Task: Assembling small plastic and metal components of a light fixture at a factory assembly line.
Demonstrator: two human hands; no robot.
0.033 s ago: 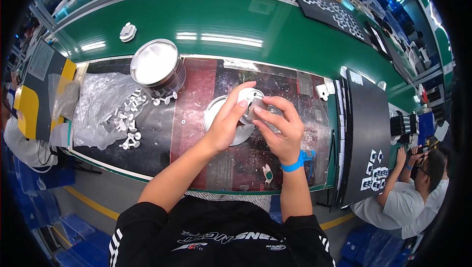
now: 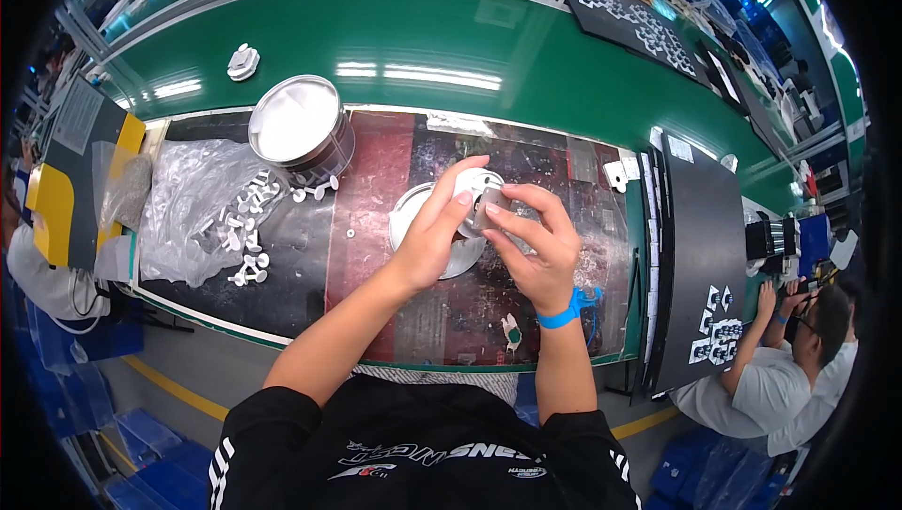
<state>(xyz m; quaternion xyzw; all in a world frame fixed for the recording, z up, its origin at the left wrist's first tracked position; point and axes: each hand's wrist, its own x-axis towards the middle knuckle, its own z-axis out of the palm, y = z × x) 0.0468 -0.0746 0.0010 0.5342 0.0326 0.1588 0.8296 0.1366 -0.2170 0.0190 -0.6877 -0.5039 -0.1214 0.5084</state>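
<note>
Dial: I take twelve as straight away from me, with the white round part [image 2: 480, 180] at its centre, up in my hands over the bench mat [image 2: 376, 167].
Left hand [image 2: 432, 233]: closed on the white round part from its seven-to-eight side, thumb tip against it, index finger stretched long along its far edge toward one o'clock.
Left forearm [image 2: 343, 331]: slants in from between seven and eight, running almost in line with the back of my hand.
Right hand [image 2: 545, 245]: at four o'clock, its digits bent inward toward ten, the tips pinching a small grey plate [image 2: 489, 209].
Grey plate: held up against the near right side of the white round part; whether the two are joined, I cannot tell.
Right forearm [image 2: 564, 369]: rises more steeply, from five, a blue wrist strap [image 2: 561, 316] around it below my hand.
Under my hands: a white disc [image 2: 404, 220] on the bench mat, partly covered by my left hand.
Ten o'clock: a clear bucket [image 2: 329, 155], well apart from my fingers.
Nine o'clock: a heap of white pegs [image 2: 249, 217] beside and partly over a clear plastic bag [image 2: 188, 200].
Between five and six: a small green-and-white scrap [image 2: 510, 331], near my right forearm.
Between three and four: black boards [image 2: 700, 228], well beyond my right hand.
</note>
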